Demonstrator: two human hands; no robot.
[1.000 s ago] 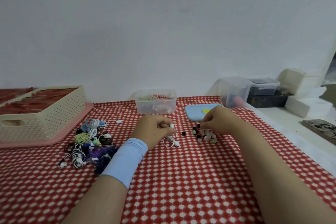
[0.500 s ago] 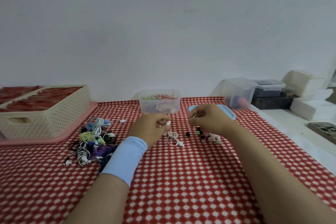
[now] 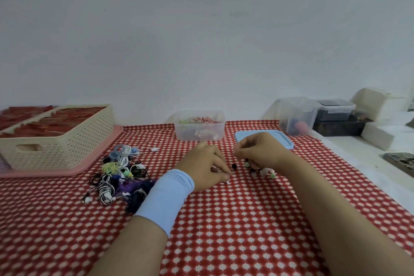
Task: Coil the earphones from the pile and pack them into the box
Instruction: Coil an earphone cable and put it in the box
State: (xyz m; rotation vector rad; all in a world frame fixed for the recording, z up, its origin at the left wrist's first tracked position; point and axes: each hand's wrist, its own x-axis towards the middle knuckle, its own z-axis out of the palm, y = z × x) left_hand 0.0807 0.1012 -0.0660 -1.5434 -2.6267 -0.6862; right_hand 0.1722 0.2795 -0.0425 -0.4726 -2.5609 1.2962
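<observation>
I count two hands, left hand (image 3: 206, 168) and right hand (image 3: 257, 152); one white earphone (image 3: 227, 182) under the left; one earphone pile (image 3: 118, 172), too tangled to number; one clear box (image 3: 199, 129); one blue lid (image 3: 284, 139); one cream basket (image 3: 67, 141); one pink tray (image 3: 107, 148); one tall clear tub (image 3: 295, 116); one low lidded tub (image 3: 336, 111).

From my remote seat, a plain, pale grey-white wall (image 3: 201, 40) fills the whole upper half of the view. It is bare except for a faint smudge (image 3: 238, 14) high up, and the light on it is soft and even. Below it the table (image 3: 67, 242) runs right up to the wall under a red cloth (image 3: 235, 219) with a small white check, and along its right side lies a white surface (image 3: 363, 170) that also reaches the wall.
</observation>
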